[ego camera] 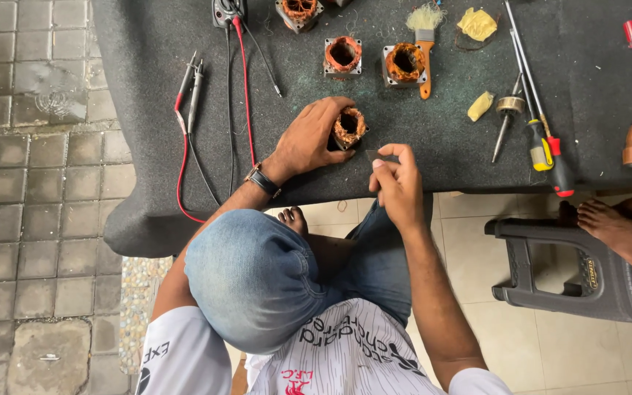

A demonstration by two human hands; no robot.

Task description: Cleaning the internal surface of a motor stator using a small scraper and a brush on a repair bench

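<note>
My right hand (pixel 398 183) pinches a small thin grey strip (pixel 372 155) btwn thumb & fingertips, just beside the edge of the dark grey felt-covered table (pixel 148 66). Left hand (pixel 307 137) is clamped round the copper-wound motor stator w/ square metal frame (pixel 349 127), sitting on the felt near that edge. Risk as I see it: strip is tiny, could slip & drop to the floor; a hard push might nick the windings. Further back, two more copper-wound stators (pixel 343 55), an orange-handled brush (pixel 424 51), screwdrivers (pixel 543 139).

Copper-wound stator (pixel 349 127) tilted on grey mat, beside small, perhaps transparent, strip (pixel 373 155).
</note>
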